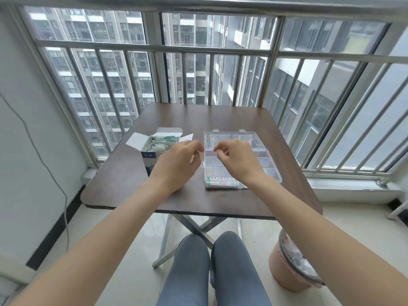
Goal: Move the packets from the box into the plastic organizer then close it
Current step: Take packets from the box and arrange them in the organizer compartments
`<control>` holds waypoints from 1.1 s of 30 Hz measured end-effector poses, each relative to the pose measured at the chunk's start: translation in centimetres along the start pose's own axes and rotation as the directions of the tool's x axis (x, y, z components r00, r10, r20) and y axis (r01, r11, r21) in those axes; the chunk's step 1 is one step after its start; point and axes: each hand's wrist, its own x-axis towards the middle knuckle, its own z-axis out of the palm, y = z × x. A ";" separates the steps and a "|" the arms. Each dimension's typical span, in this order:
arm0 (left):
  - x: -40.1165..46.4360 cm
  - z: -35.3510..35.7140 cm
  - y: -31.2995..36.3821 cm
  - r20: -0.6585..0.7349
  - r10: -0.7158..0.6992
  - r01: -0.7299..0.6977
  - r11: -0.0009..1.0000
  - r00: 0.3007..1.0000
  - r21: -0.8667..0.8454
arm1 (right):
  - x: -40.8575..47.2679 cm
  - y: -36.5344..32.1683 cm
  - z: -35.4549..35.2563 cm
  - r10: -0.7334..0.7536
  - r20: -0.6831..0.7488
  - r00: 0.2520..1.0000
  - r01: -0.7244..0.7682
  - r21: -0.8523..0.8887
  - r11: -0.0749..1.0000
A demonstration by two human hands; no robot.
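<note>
The surface (220,120) is dark brown. White box (152,149) holds pale green packets (160,145). The organizer (265,155) is clear; the bin (284,274) pinkish.

Soft window daylight, sharp, edges fisheye-bent

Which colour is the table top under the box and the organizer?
Dark brown; the table top shows plainly in the head view, the only one.

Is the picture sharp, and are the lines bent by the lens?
Head view: soft daylight, no hard shadows; window bars bow outward from wide-angle distortion; both hands look sharp; print on the packets in the organizer is too small to read.
</note>
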 end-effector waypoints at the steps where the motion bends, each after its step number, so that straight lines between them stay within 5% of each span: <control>1: -0.1 -0.7 -0.7 -0.055 -0.025 0.025 1.000 0.998 -0.006 | 0.3 -0.8 0.0 -0.055 -0.025 0.998 0.056 0.052 0.997; 4: 0.1 -2.4 -3.5 -0.090 -0.116 0.124 0.988 0.989 0.089 | 1.4 -3.2 0.6 -0.197 -0.069 0.978 0.203 0.093 0.975; 8: 1.0 -3.7 -6.5 0.047 -0.230 0.219 0.960 0.972 0.176 | 3.8 -5.7 2.0 -0.264 -0.025 0.964 0.264 0.044 0.963; 15: 2.9 -5.3 -8.0 0.283 -0.275 0.267 0.961 0.919 0.067 | 7.0 -6.9 4.1 -0.131 0.112 0.985 0.137 -0.049 0.989; 23: 2.5 -5.1 -8.8 0.267 -0.314 0.374 0.902 0.911 -0.217 | 8.0 -7.8 5.3 -0.120 0.171 0.978 0.142 -0.121 0.982; 28: 2.6 -4.8 -9.5 0.270 -0.304 0.366 0.905 0.914 -0.219 | 8.2 -7.4 5.5 -0.066 0.114 0.991 0.053 0.110 0.992; 33: 2.7 -5.0 -9.4 0.261 -0.297 0.342 0.927 0.919 -0.150 | 8.2 -7.5 5.3 -0.095 0.176 0.980 0.076 0.114 0.991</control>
